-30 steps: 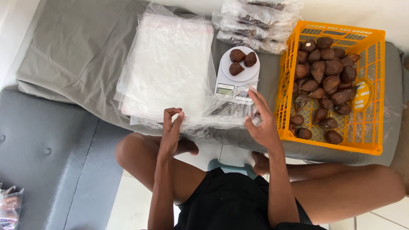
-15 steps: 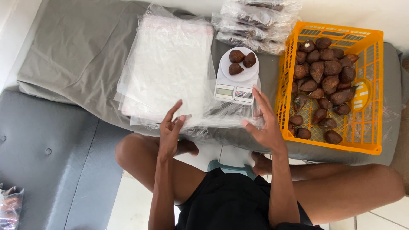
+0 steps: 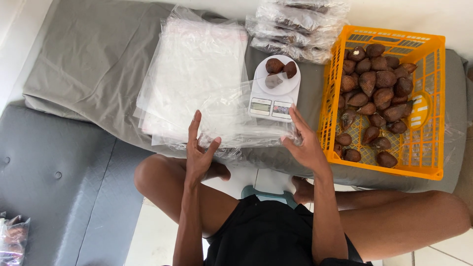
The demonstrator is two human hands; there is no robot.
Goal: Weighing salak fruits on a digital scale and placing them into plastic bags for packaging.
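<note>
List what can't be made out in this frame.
- Scale readout: head view, too small, veiled by the clear bag between left hand and right hand.
- Lower fruits in the orange crate: covered by top ones.
- Bagged items at the left edge: cut off by the frame.

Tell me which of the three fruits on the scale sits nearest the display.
The lower-left fruit, on the pan's display side. It looks hazy behind the clear bag stretched between both hands. The other two sit farther back on the scale.
</note>
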